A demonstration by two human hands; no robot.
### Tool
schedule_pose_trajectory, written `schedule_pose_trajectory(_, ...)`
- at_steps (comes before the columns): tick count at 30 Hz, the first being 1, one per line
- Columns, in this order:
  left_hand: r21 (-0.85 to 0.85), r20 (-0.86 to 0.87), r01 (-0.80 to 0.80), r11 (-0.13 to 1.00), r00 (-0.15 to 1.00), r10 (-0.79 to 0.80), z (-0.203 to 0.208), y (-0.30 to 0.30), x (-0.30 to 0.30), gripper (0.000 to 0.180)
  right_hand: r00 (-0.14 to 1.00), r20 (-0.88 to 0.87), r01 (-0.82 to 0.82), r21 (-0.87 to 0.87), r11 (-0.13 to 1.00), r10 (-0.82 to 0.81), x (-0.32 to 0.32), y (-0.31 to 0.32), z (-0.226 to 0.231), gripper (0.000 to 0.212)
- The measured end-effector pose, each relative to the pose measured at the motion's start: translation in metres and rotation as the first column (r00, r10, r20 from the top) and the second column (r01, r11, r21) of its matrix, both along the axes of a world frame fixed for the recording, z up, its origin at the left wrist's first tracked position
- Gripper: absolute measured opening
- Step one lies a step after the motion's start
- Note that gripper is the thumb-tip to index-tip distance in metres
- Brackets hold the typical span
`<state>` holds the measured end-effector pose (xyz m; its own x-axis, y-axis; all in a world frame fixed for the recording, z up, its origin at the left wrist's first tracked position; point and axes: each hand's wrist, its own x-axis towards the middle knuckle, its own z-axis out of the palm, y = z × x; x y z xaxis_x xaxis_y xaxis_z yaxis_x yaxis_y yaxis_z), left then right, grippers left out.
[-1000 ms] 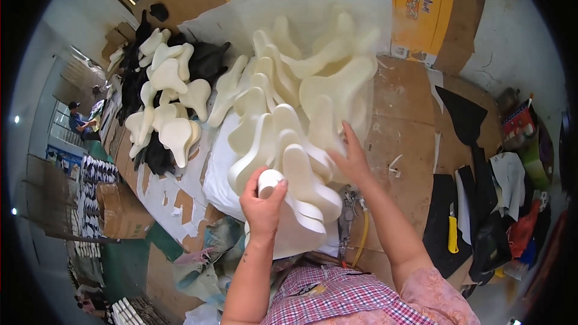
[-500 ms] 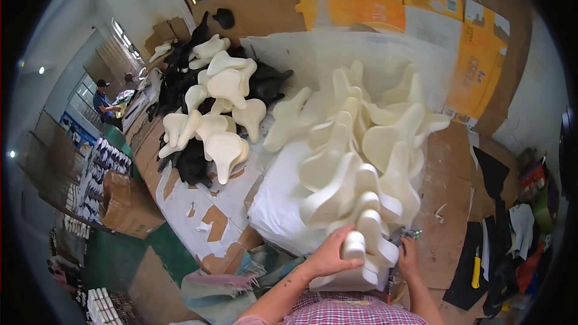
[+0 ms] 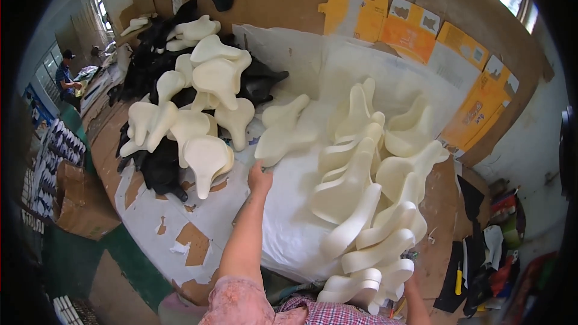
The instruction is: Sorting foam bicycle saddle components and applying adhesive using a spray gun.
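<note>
- Far left: a co-worker (image 3: pixel 66 78) in a dark cap stands at the distant end of the workspace; a brown cardboard box (image 3: pixel 86 201) sits below the table's level.
- Left of centre: a loose heap of pale saddle-shaped pieces (image 3: pixel 218 81) lies over black pieces (image 3: pixel 159 171), noses pointing various ways; their flared shapes appear to keep a jumbled heap from packing flat.
- Centre: the left hand (image 3: pixel 260 179), arm outstretched, has its fingers partly curled, with the tips at the near edge of a single pale piece (image 3: pixel 274 144). That piece lies between heap and row, beside another pale piece (image 3: pixel 286 110); its near edge is the part closest to the arm, which likely explains the contact there.
- Centre to right: a white covering (image 3: pixel 289 232) spreads beneath the work, seemingly as a clean layer over the worn tabletop.
- Right of centre: a row of nested pale pieces (image 3: pixel 346 189) runs from the back sheet towards the checked apron (image 3: pixel 337 313). The pieces lean into one another, an arrangement that suits their matching curves.
- Lower right: the right hand (image 3: pixel 413 283) is beside the near end of the row, largely hidden; neither its opening nor any hold can be told, nor whether the left fingers actually pinch.
- Far right: a yellow-handled cutter (image 3: pixel 458 281) rests on black sheet material (image 3: pixel 445 296), apart from the pale pieces.
</note>
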<state>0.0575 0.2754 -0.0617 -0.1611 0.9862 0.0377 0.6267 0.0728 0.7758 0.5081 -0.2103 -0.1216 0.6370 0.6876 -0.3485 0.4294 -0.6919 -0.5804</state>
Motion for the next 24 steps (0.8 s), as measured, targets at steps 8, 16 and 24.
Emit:
schedule_pose_trajectory(8, -0.102, -0.588, 0.23, 0.968, 0.771, -0.245, 0.019, 0.057, 0.047, 0.06, 0.988, 0.13, 0.061, 0.187, 0.98, -0.086, -0.035, 0.002, 0.066, 0.055)
schedule_pose_trajectory(16, -0.039, -0.434, 0.422, 0.906, 0.809, -0.396, -0.029, 0.098, 0.056, 0.033, 0.861, 0.421, 0.198, 0.237, 0.951, -0.284, -0.038, -0.003, 0.174, 0.064)
schedule_pose_trajectory(24, 0.22, -0.213, 0.218, 0.951, 0.962, -0.171, 0.022, 0.039, 0.014, 0.029, 0.92, 0.358, -0.017, 0.441, 0.897, -0.158, -0.052, 0.027, 0.205, 0.052)
